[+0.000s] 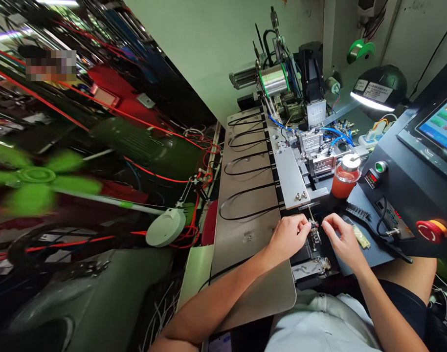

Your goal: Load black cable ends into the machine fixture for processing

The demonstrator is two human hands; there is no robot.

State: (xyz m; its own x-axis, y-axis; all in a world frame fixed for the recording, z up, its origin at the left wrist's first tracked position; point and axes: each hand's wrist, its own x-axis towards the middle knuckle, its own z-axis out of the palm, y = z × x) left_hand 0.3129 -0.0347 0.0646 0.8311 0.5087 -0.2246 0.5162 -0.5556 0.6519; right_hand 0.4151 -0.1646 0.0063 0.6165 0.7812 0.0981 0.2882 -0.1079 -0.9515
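Observation:
My left hand [290,235] is closed, its thumb and fingers pinched together at the left side of a small metal fixture [314,235]. Tiny reddish wire ends [316,225] show right by its fingertips. What it pinches is too small to make out. On the other side of the fixture, my right hand [341,238] has thumb and forefinger brought together; anything between them is hidden. A black cable [227,270] runs across the metal plate [245,239] and passes beneath my left forearm. Several more black cables [245,171] lie in loops, their ends at the machine's rail [287,171].
Right of my hands are a black brush [359,211], a small clear bag [361,237] and a jar of red-brown liquid [344,181]. Beyond stand a solder wire spool [274,80], a lit lamp [379,88] and a control box with a red stop button [431,231]. A green fan [36,175] is left.

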